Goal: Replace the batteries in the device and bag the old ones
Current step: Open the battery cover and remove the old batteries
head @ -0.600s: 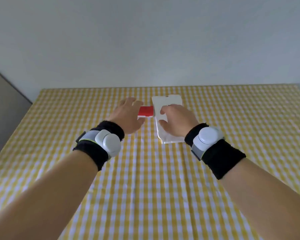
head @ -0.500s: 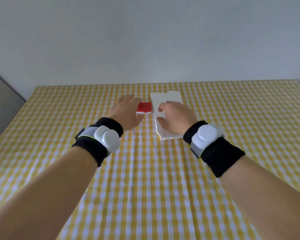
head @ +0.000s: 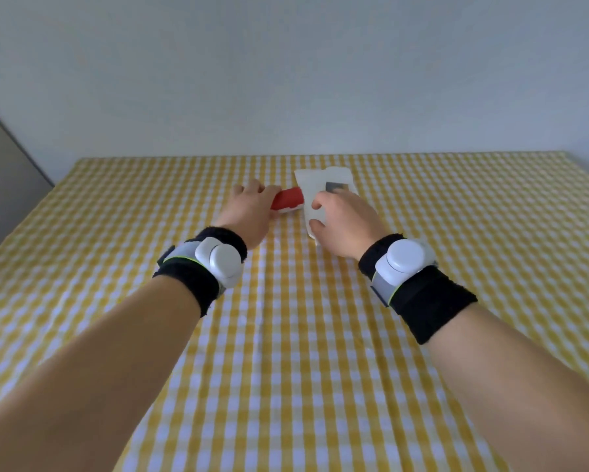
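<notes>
Both hands are holding small things at the far middle of a checked table.

The left hand (head: 249, 212) is curling its fingers round the left end of a red-and-white object (head: 288, 198), which is sitting on or just above the yellow-checked tablecloth (head: 286, 335). Just right of it, a flat white pack (head: 312, 189) with a dark rectangular patch is lying on the cloth. The right hand (head: 347, 223) is gripping its near part, thumb and forefinger bent round its left edge. Which one is the device, I cannot tell.
</notes>
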A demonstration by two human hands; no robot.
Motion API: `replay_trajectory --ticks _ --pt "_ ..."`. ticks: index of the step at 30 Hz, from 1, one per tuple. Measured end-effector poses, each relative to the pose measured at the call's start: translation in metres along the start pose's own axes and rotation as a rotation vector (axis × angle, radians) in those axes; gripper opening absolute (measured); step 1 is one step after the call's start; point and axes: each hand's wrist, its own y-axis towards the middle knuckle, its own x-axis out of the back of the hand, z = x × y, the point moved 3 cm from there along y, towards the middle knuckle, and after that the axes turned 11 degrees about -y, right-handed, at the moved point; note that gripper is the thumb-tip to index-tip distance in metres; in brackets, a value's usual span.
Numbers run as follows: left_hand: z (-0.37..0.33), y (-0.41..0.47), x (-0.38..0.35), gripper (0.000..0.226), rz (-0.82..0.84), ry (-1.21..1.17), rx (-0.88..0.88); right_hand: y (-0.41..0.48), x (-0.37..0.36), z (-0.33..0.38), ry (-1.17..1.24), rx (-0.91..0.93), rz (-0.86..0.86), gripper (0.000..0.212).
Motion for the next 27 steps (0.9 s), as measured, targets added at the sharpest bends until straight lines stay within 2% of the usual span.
replay_trajectory --ticks 3,7,11,14,18,27 --pt "-0.01 -0.026 -0.001 0.048 -0.051 -0.198 -0.001 -0.009 0.0 0.005 0.048 -0.017 -0.065 0.038" --pt "-0.017 -0.058 0.004 0.049 -0.129 -0.601 0.051 -0.024 0.004 0.014 0.212 -0.029 -0.18 0.038" --pt "-0.019 -0.081 -0.006 0.041 -0.064 -1.201 0.183 -0.038 -0.003 0.024 0.344 0.011 -0.238 0.037" --pt "-0.02 -0.084 -0.013 0.042 0.036 -1.457 0.245 -0.046 -0.013 0.026 0.388 0.026 -0.276 0.034" --pt "-0.014 -0.082 -0.015 0.042 0.094 -1.551 0.274 -0.05 -0.02 0.021 0.452 0.025 -0.307 0.031" --pt "-0.013 -0.081 -0.016 0.04 0.143 -1.46 0.178 -0.047 -0.019 0.02 0.433 0.062 -0.292 0.041"
